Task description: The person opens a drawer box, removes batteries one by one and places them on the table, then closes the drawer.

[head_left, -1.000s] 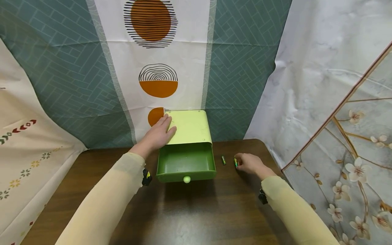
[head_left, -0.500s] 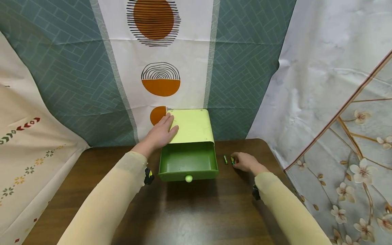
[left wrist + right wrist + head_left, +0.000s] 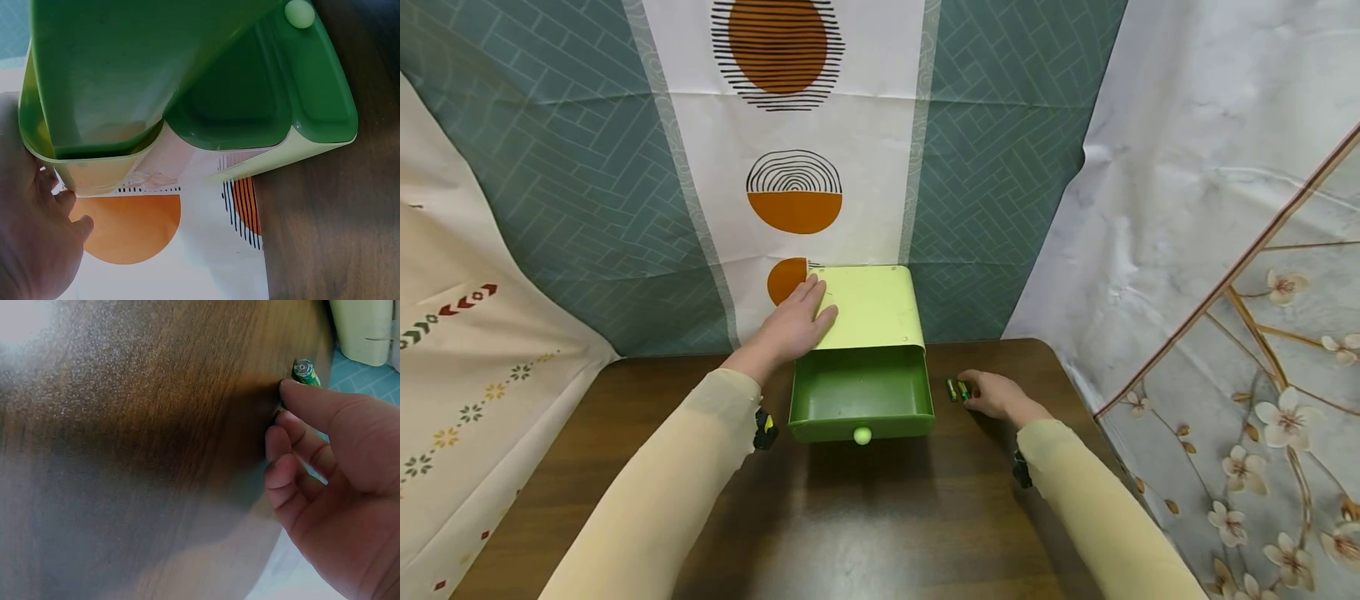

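Observation:
On the table, a light yellow-green drawer box (image 3: pixel 868 308) stands with its green drawer (image 3: pixel 861 387) pulled out at the front; no contents show in it. My left hand (image 3: pixel 790 329) rests on the box's top left edge, fingers extended and thumb spread. To the right of the drawer, my right hand (image 3: pixel 997 397) pinches a small green battery (image 3: pixel 965 390) between thumb and fingers. Close beside it lies a second green battery (image 3: pixel 952 390), whose end faces the right wrist view. There, the fingers (image 3: pixel 281 444) mostly hide the pinched battery.
A round light green knob (image 3: pixel 862 436) sticks out from the drawer front. Behind the box hangs a patterned cloth (image 3: pixel 970 183), with a floral cloth (image 3: pixel 1210 333) along the right side. The brown wooden table (image 3: pixel 865 525) stretches toward me.
My right hand has moved left with the battery, bringing it close to the second battery. The left hand stays on the box. The head view has shifted slightly.

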`<state>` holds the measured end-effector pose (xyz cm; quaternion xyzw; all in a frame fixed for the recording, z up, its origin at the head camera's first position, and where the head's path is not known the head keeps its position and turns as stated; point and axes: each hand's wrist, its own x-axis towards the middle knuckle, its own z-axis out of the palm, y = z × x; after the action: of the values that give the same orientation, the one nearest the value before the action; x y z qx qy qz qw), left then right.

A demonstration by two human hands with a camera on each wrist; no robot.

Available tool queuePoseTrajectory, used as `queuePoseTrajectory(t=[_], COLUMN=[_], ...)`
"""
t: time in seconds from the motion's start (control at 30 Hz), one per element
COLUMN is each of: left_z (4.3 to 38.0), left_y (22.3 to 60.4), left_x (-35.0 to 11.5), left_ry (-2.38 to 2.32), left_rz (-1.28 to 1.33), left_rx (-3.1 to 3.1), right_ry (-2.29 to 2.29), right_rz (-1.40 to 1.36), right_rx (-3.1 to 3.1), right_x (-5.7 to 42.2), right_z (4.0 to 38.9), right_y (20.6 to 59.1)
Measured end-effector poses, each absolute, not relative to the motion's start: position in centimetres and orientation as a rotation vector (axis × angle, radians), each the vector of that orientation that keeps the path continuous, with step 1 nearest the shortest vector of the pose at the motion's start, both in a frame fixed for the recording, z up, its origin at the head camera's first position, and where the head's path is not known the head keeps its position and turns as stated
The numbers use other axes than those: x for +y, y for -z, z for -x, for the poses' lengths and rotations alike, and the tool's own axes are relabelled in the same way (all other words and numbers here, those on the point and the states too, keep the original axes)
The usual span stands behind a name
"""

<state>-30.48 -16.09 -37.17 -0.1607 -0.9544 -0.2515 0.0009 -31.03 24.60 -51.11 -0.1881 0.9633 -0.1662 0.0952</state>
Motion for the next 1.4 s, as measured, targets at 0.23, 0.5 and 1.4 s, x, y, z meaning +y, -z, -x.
queuePoseTrajectory(t=[0.23, 0.5, 1.4], left_z=[30.42, 30.29, 30.12], left_y=[36.96, 36.88, 37.01], left_x=[-16.01, -16.08, -16.12], left_ry=[0.798, 0.804, 0.821], left_rz=[0.51, 0.502, 0.503], left_rx=[-3.004, -2.989, -2.992], right_ry=[0.47, 0.453, 0.46], right_rz=[0.539, 0.551, 0.515], right_rx=[2.863, 2.878, 2.896], right_x=[24.47, 24.41, 24.25], right_z=[31.26, 31.43, 30.72], right_y=[51.27, 51.36, 51.4])
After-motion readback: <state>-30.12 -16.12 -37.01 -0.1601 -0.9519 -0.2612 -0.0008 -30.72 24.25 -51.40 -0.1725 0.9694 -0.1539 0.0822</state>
